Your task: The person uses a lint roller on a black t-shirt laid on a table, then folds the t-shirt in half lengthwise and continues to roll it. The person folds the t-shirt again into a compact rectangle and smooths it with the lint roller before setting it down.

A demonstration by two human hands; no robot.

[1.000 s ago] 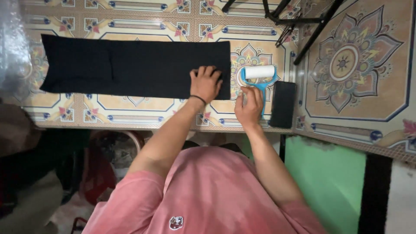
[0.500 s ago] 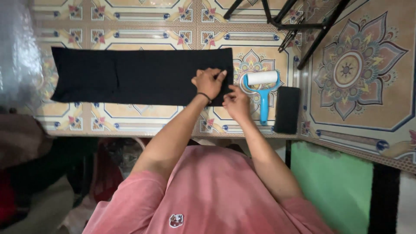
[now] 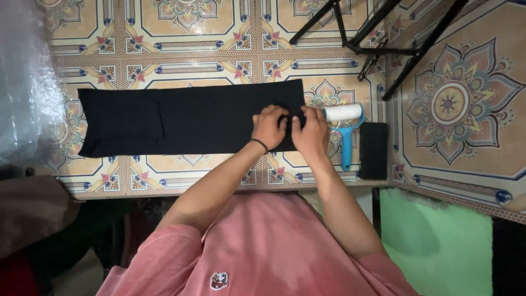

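A long black folded garment (image 3: 181, 118) lies flat on the patterned tile floor. My left hand (image 3: 270, 126) rests on its right end with the fingers curled into the cloth. My right hand (image 3: 310, 130) sits beside it on the garment's right edge, fingers also bent onto the fabric. Both hands touch each other at the fingertips. A lint roller (image 3: 343, 121) with a white roll and blue handle lies on the tiles just right of my right hand, not held.
A black phone-like slab (image 3: 374, 150) lies right of the roller. Black metal stand legs (image 3: 378, 44) cross the floor at the top right. Crinkled clear plastic (image 3: 24, 82) is at the left. A green surface (image 3: 435, 246) sits at the lower right.
My right hand let go of the lint roller, which now lies on the floor, and moved left onto the garment beside my left hand.
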